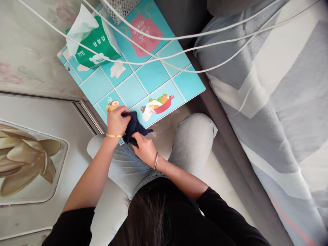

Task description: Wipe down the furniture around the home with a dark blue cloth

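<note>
Navy cloth (pixel 134 125) is bunched up right at the near-left corner of the bench (pixel 151 77), and both hands are on it! The left hand (pixel 118 120) pinches its upper side, the right hand (pixel 145 147) grips lower down, with one end poking past the near edge. Back at the far-left corner stands a green tissue pack (pixel 107 43).

Got a green tissue pack (pixel 109 42) near a perforated basket (pixel 121 8), loopy white cables (pixel 176 38), grey-and-white bedding (pixel 292 112) off right, plus a golden flower panel (pixel 30 159) left.
</note>
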